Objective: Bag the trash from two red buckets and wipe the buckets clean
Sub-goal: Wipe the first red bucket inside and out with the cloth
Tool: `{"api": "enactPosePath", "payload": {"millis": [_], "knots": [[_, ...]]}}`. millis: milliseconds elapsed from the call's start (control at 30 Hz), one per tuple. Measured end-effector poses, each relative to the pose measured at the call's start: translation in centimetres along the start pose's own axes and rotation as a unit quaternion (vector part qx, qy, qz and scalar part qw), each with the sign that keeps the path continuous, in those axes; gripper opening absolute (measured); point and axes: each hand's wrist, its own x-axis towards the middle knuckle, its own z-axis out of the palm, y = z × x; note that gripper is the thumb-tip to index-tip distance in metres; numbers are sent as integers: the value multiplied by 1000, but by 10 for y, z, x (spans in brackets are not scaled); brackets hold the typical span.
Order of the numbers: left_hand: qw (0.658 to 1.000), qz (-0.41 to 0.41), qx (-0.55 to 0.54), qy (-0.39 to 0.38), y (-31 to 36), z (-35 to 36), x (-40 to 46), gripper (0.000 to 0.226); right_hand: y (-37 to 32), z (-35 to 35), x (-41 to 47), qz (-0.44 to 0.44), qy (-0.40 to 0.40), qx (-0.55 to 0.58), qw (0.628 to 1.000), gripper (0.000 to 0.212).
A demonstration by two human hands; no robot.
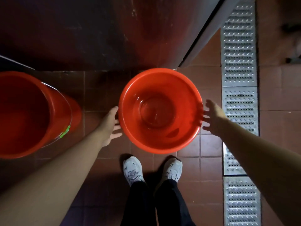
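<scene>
A round red bucket (160,110) stands on the tiled floor straight ahead of my feet; its inside is bare and glossy. My left hand (111,126) is at its left rim with fingers straight and spread, tips at or just under the edge. My right hand (213,117) is at the right rim, fingers spread and straight, tips touching the bucket's side. A second, taller red bucket (29,115) with a wire handle and a green clip stands at the far left, its inside dark.
A dark metal cabinet front (97,33) rises just behind the buckets. A perforated metal drain grate (240,95) runs along the floor on the right. My white shoes (133,170) stand just below the middle bucket on red-brown tiles.
</scene>
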Motion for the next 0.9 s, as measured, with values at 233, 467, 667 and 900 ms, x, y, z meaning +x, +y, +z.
{"api": "enactPosePath", "payload": {"millis": [233, 467, 667, 900], "knots": [[995, -57, -87, 5, -1, -24, -30, 79, -6, -14, -21, 69, -50, 5, 996, 76], [996, -45, -72, 12, 28, -65, -143, 67, -44, -41, -139, 63, -100, -20, 993, 76], [999, 22, -31, 11, 67, -97, -306, 62, -92, -72, -294, 36, -127, -42, 990, 76], [995, 103, 4, 14, 127, -121, -499, 42, -149, -105, -480, -71, -135, -120, 981, 64]]}}
